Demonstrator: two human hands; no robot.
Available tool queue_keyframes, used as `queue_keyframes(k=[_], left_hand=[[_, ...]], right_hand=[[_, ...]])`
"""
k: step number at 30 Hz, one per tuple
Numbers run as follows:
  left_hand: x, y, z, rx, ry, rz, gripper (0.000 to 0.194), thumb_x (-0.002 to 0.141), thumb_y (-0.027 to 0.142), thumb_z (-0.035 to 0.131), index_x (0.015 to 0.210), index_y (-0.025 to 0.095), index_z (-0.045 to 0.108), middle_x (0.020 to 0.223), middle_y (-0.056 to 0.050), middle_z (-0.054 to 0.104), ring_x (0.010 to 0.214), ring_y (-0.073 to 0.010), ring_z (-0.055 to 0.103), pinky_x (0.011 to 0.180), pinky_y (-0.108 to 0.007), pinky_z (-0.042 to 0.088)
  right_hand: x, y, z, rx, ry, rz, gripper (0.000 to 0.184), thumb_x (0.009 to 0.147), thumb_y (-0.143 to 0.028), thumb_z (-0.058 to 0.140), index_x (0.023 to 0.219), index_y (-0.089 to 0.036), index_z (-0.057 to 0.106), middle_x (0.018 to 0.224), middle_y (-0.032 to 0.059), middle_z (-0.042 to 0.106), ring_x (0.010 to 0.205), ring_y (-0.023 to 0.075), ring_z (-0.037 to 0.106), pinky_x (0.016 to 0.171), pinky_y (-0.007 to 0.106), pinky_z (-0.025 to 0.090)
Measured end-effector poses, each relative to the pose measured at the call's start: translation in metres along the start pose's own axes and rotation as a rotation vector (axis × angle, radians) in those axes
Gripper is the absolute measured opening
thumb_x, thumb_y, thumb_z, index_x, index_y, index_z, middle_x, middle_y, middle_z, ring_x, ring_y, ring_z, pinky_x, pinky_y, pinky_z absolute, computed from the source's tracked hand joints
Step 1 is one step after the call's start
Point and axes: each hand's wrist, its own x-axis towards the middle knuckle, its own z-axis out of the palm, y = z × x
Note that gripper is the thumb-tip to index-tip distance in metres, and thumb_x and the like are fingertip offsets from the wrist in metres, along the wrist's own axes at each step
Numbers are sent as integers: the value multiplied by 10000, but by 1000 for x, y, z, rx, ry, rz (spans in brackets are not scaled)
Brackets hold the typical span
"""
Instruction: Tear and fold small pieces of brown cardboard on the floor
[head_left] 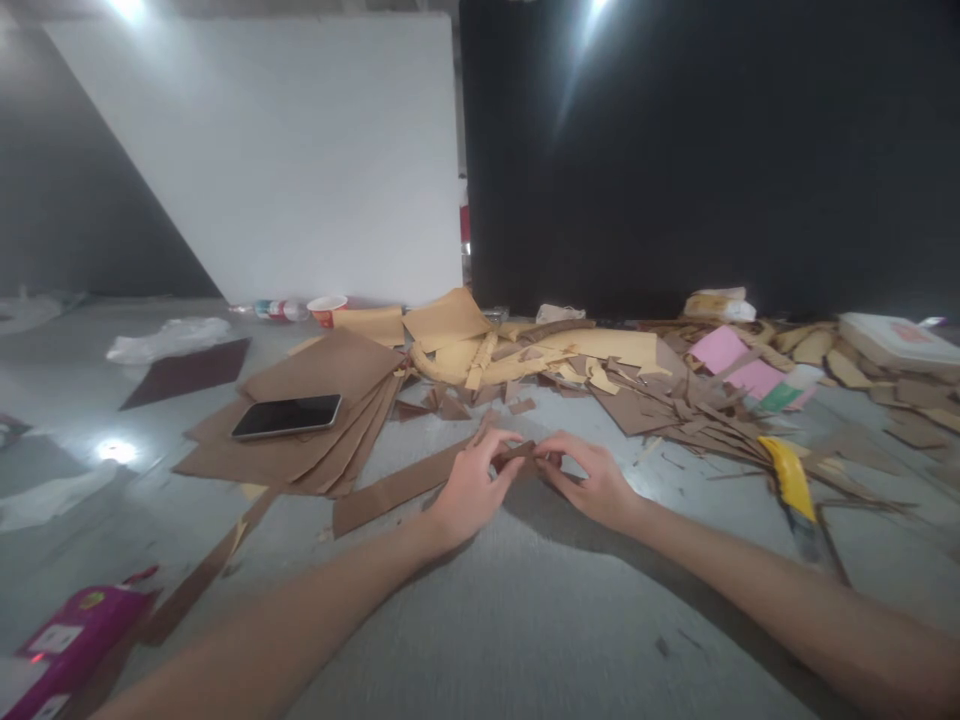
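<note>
Between my two hands is a small piece of brown cardboard [519, 451]. My left hand [474, 482] pinches its left end between thumb and fingers. From the other side, my right hand [589, 478] grips the right end, its fingertips pressed together. Part of the piece is hidden behind the fingers. A long brown cardboard strip [401, 490] lies on the table just left of my left hand and runs behind it. Small cardboard scraps [450, 405] lie beyond both hands.
A phone [287, 416] rests on stacked brown sheets [247, 460] to the left. A yellow-handled tool [789, 478] lies right, near heaped scraps [697, 415]. A purple device [82, 635] sits front left. A paper cup [326, 312] stands at the back, before a white panel [300, 160].
</note>
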Motion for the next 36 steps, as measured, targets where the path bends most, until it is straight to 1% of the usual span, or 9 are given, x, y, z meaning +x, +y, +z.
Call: queue_keyframes(k=[5,9,13,19,22,26,30,33,36], left_hand=[[2,-3,1,-63,10,36,247,1034,406,574,1201,242,653,1028,-54,762,921,-216,733,773,-314,555],[4,-6,2,-117,9,27,253,1032,409,581,1205,234,639,992,-56,767,880,-216,742,761,-317,564],[4,-5,1,-104,-9,24,246,1030,396,581,1198,226,637,904,-36,759,821,-208,731,754,-320,555],[4,-1,0,-63,-43,20,221,1042,375,539,1163,234,658,903,-17,760,810,-192,721,773,-303,542],[5,-1,0,-37,-64,24,269,1074,359,447,1141,233,675,915,-13,743,758,-171,700,782,-293,535],[5,-1,0,-22,-110,37,308,1084,335,395,1163,223,671,835,-4,702,713,-166,660,758,-289,511],[5,-1,0,-18,-172,36,316,1079,288,370,1179,222,662,787,-3,667,718,-170,640,694,-267,483],[5,-2,1,-27,-186,36,311,1082,291,371,1180,218,657,785,-3,661,717,-168,632,688,-265,469],[4,-1,1,-60,-211,22,336,1105,352,353,1194,221,649,786,2,657,722,-165,631,702,-270,463]], right_hand=[[1,-7,-5,71,-125,-131,263,1040,-177,463,1192,-234,670,1050,101,693,909,200,681,786,328,588],[2,-8,-4,80,-196,-125,301,1033,-172,492,1276,-245,654,1128,104,681,965,194,679,818,322,596],[2,-3,-1,63,-172,-117,225,1061,-264,544,1236,-238,683,1112,89,692,925,176,685,820,310,592],[2,0,1,93,-134,-67,181,1068,-324,576,1105,-241,732,1058,63,743,953,179,711,871,314,577],[0,2,1,78,-128,8,195,1073,-336,564,1056,-229,726,1010,55,755,910,173,711,828,294,568],[-1,5,1,15,-110,106,210,1070,-374,559,1031,-226,703,919,38,742,821,167,692,713,266,544],[1,7,1,43,-92,99,235,1073,-387,537,974,-225,675,1001,67,745,905,187,698,748,276,544],[1,6,1,58,-78,146,212,1052,-411,572,982,-233,664,922,46,732,839,181,686,717,270,539],[0,5,2,61,-42,203,191,1017,-427,628,1068,-245,650,847,13,709,765,169,664,681,260,536]])
